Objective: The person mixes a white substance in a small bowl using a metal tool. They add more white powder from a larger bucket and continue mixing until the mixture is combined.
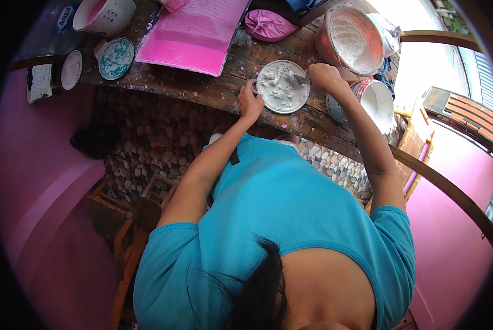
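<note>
- Left grip is touching the round lid at its rim; whether it is pinching, I cannot tell.
- The lid is lying between both grips, carrying white paste.
- The scraper is pointing leftward from the nearer right grip, which is clamping it.

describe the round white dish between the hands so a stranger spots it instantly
On the wooden table, find the pink tray. To its right, the left hand touches a round white dish. Unlike the deep orange bucket nearby, it is shallow and holds lumpy white material.
</note>
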Demonstrator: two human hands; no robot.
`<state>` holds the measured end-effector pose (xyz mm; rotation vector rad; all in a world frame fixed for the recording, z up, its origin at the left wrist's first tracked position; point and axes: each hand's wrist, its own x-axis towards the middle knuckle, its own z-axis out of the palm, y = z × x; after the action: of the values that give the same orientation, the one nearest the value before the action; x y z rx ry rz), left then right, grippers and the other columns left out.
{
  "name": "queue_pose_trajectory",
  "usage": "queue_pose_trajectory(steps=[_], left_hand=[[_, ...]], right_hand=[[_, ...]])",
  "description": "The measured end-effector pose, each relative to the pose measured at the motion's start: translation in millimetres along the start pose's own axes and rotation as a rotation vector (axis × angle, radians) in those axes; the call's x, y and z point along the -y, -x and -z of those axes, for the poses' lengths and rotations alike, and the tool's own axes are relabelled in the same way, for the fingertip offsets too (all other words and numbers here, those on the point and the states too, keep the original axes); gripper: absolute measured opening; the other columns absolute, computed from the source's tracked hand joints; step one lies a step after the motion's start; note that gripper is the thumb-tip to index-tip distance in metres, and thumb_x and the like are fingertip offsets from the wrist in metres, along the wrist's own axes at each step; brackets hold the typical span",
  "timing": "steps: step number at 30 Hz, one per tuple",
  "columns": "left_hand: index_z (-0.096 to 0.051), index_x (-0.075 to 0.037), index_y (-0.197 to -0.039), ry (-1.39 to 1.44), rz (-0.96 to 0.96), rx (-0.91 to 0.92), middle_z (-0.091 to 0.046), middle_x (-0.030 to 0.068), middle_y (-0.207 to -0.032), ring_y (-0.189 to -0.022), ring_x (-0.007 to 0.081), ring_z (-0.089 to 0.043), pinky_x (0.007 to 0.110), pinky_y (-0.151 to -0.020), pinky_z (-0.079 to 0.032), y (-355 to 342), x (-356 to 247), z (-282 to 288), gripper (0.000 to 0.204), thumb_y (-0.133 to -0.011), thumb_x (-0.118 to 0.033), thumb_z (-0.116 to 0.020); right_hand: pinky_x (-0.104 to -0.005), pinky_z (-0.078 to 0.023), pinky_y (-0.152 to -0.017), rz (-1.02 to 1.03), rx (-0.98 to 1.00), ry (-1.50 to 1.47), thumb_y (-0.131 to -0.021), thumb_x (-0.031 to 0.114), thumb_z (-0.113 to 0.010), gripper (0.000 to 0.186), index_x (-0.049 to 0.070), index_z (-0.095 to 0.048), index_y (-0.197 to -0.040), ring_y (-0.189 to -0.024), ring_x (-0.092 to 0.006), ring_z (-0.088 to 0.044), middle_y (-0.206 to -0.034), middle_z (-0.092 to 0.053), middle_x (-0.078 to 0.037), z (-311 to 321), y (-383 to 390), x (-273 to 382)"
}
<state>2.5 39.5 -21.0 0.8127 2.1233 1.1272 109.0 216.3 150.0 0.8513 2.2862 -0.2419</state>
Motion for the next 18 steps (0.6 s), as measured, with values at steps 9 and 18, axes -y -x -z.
queue_pose_trajectory(steps=[9, 18], left_hand=[[-0.055, -0.012, -0.106, -0.033, 0.002, 0.016, -0.054, 0.0097, -0.08, -0.078, 0.0304, -0.056, 0.041, -0.071, -0.042, -2, -4, 2, 0.045, -0.064, 0.001, -0.066], [-0.057, -0.012, -0.106, -0.048, 0.032, -0.046, -0.059, 0.0097, -0.082, -0.081, 0.0295, -0.059, 0.04, -0.075, -0.045, 0, -4, 0, 0.044, -0.064, -0.004, -0.065]], right_hand=[[-0.0374, -0.054, -0.07, -0.065, 0.182, -0.027, -0.069, 0.007, -0.061, 0.02, 0.003, -0.069, -0.086, -0.079, -0.0256, -0.067, -0.082, -0.068, -0.014, 27, -34, 5], [-0.0373, -0.054, -0.066, 0.127, -0.061, 0.162, -0.072, 0.008, -0.059, 0.012, 0.005, -0.068, -0.079, -0.081, -0.0266, -0.067, -0.085, -0.067, -0.014, -13, -5, 46]])
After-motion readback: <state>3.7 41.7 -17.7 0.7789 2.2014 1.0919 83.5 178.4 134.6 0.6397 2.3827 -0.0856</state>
